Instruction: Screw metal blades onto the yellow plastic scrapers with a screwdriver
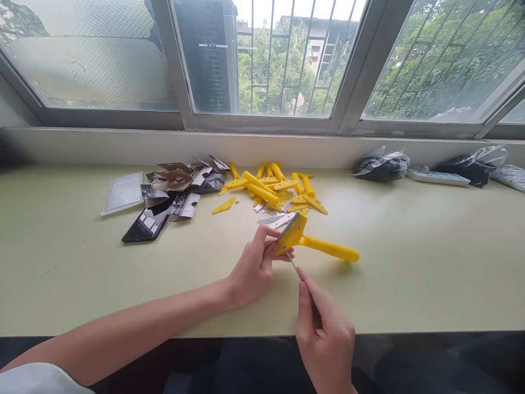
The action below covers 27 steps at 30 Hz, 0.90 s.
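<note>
My left hand (256,265) grips the head end of a yellow scraper (293,234), whose handle points right above the table. A metal blade shows along the head's upper left edge. In my right hand (326,323) is a thin screwdriver (292,261), its tip at a screw near the lower corner of the scraper head. My fingers hide the screwdriver's handle. Loose metal blades (279,220) lie just beyond the scraper, next to a heap of yellow scraper parts (266,191). A single yellow plate (223,206) sits to the left of the heap, with small screws beside it.
At the back left are opened cardboard packages (176,178), a black phone (145,224) and a clear plastic tray (122,192). Dark items in plastic bags (381,165) and a white flat box (438,177) stand along the wall at the right. Windows rise behind the table (430,262).
</note>
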Each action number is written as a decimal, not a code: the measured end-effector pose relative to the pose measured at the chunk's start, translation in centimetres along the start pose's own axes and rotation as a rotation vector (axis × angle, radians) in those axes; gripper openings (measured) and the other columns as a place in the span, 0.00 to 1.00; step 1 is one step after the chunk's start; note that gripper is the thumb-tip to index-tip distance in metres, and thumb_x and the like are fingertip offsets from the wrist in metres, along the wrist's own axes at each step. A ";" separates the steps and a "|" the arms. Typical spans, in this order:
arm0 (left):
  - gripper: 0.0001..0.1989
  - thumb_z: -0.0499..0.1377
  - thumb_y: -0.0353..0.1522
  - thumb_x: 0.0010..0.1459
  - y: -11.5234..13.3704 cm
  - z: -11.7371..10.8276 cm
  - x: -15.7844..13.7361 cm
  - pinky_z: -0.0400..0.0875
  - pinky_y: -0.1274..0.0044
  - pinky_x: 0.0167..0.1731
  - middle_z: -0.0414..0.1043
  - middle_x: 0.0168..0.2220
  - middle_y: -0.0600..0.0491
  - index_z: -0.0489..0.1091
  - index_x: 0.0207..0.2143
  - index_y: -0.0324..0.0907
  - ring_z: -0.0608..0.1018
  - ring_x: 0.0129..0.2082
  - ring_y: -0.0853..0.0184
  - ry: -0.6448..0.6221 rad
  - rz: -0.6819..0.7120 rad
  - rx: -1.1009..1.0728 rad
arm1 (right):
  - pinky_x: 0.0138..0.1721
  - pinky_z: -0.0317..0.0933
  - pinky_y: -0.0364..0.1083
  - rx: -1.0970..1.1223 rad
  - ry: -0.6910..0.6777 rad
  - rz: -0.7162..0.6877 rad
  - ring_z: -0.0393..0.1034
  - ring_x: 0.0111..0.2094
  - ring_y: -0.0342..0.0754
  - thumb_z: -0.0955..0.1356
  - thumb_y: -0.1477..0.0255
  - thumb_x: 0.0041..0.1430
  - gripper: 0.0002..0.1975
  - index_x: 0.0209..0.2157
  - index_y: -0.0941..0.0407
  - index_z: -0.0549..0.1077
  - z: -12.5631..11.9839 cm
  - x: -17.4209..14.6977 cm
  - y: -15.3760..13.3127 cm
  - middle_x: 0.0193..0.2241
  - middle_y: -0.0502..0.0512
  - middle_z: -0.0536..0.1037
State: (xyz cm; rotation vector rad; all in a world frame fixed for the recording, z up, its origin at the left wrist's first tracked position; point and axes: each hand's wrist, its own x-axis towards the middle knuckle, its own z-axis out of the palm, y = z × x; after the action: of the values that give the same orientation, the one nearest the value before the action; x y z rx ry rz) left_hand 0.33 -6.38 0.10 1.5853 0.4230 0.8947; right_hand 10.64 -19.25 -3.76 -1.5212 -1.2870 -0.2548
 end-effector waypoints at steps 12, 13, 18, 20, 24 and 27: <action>0.06 0.48 0.37 0.74 -0.1 -0.2 -0.3 0.77 0.68 0.49 0.78 0.44 0.47 0.59 0.47 0.45 0.82 0.43 0.64 -0.035 0.130 0.148 | 0.25 0.65 0.45 -0.208 -0.008 -0.011 0.80 0.26 0.52 0.63 0.70 0.72 0.16 0.50 0.62 0.80 0.1 -0.4 -1.2 0.37 0.61 0.86; 0.06 0.48 0.37 0.74 -0.1 -0.2 -0.3 0.77 0.68 0.48 0.78 0.44 0.47 0.58 0.47 0.46 0.83 0.43 0.64 -0.040 0.139 0.147 | 0.26 0.65 0.45 -0.159 -0.008 0.036 0.80 0.26 0.52 0.63 0.69 0.72 0.16 0.50 0.61 0.80 0.0 -0.4 -1.5 0.38 0.62 0.85; 0.02 0.47 0.33 0.75 -0.1 -0.1 -0.5 0.76 0.66 0.51 0.78 0.46 0.47 0.57 0.47 0.46 0.83 0.46 0.65 -0.054 0.210 0.127 | 0.18 0.55 0.41 0.535 -0.105 0.706 0.60 0.16 0.42 0.67 0.56 0.67 0.20 0.48 0.55 0.81 -1.5 0.9 -3.2 0.20 0.51 0.72; 0.02 0.46 0.32 0.75 -0.1 0.1 -0.5 0.75 0.64 0.53 0.78 0.47 0.47 0.57 0.47 0.46 0.82 0.48 0.64 -0.050 0.243 0.090 | 0.15 0.42 0.38 0.884 -0.157 0.972 0.43 0.16 0.37 0.70 0.54 0.64 0.21 0.47 0.56 0.81 -2.2 1.7 -3.6 0.16 0.41 0.53; 0.01 0.47 0.33 0.75 -0.1 0.4 -0.4 0.75 0.62 0.54 0.79 0.49 0.49 0.56 0.46 0.47 0.82 0.50 0.62 -0.031 0.272 0.018 | 0.14 0.35 0.36 1.408 -0.219 1.138 0.30 0.19 0.37 0.73 0.58 0.61 0.17 0.44 0.57 0.81 -2.5 2.7 -3.0 0.18 0.38 0.42; 0.01 0.48 0.34 0.75 -0.1 0.6 -0.3 0.75 0.61 0.55 0.79 0.50 0.50 0.56 0.46 0.47 0.82 0.51 0.62 -0.005 0.290 -0.009 | 0.11 0.32 0.35 1.733 -0.303 1.120 0.28 0.18 0.38 0.71 0.65 0.65 0.11 0.44 0.55 0.81 -2.0 2.5 -2.2 0.18 0.38 0.42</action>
State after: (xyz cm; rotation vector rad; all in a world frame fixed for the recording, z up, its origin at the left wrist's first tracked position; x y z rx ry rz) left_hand 0.60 -7.01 -0.07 1.6657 0.1865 1.1095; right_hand 10.76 -19.73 0.07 -0.4460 -0.2663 1.4714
